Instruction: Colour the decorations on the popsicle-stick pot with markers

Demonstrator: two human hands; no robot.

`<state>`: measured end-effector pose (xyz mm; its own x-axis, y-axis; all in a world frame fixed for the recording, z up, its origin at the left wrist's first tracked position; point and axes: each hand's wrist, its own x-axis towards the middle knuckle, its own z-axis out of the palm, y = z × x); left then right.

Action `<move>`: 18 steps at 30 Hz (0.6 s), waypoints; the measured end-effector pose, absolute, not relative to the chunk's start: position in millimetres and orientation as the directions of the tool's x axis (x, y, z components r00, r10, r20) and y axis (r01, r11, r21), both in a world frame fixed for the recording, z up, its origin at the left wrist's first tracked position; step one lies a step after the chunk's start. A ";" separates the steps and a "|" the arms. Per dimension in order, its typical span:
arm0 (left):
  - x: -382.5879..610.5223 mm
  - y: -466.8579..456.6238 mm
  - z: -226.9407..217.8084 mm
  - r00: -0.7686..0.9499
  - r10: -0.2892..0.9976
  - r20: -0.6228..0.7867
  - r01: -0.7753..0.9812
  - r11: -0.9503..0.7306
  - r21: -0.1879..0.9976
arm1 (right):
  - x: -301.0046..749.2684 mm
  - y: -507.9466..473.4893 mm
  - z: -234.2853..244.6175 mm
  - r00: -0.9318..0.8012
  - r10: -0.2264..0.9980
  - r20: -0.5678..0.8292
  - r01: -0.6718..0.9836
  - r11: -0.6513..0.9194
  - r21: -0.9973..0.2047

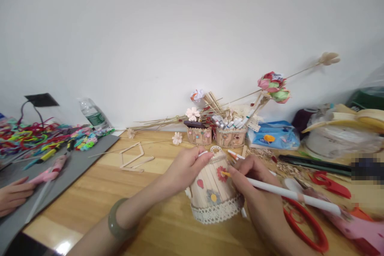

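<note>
In the middle of the table stands a bell-shaped craft piece of pale wooden sticks, slightly tilted, with a lace band round its lower edge. A red flower, a grey flower with a yellow centre and a small red heart decorate its side. My left hand is closed on its upper left side; a small white piece shows by the thumb. Pinched in my right hand is a white marker, its orange-yellow tip at the red flower's centre.
Behind stand two wooden holders with markers and sticks. Scissors with red handles and a pink glue gun lie to the right. A blue tissue pack is farther back. At left, another person's hand holds a pink glue gun over a grey mat.
</note>
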<state>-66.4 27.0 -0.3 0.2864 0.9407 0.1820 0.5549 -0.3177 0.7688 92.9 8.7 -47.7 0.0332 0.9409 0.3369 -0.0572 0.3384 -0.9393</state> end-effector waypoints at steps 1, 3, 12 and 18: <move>-66.4 27.1 -0.4 0.287 0.941 0.180 0.552 -0.316 0.772 | 93.1 9.1 -48.0 0.028 0.942 0.336 -0.051 0.337 -0.940; -66.4 27.1 -0.5 0.291 0.941 0.174 0.545 -0.312 0.779 | 93.4 9.4 -48.2 0.022 0.943 0.333 -0.046 0.334 -0.942; -66.3 26.8 -1.1 0.288 0.942 0.170 0.514 -0.302 0.803 | 94.4 8.7 -45.7 -0.008 0.947 0.321 -0.047 0.320 -0.946; -66.7 27.8 -2.3 0.281 0.945 0.166 0.535 -0.298 0.791 | 93.6 9.2 -43.8 -0.021 0.943 0.331 -0.066 0.329 -0.942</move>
<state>-66.7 27.8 -2.3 0.2813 0.9451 0.1663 0.5346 -0.2982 0.7908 93.6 9.2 -43.8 -0.0212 0.9435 0.3308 -0.0663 0.3289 -0.9421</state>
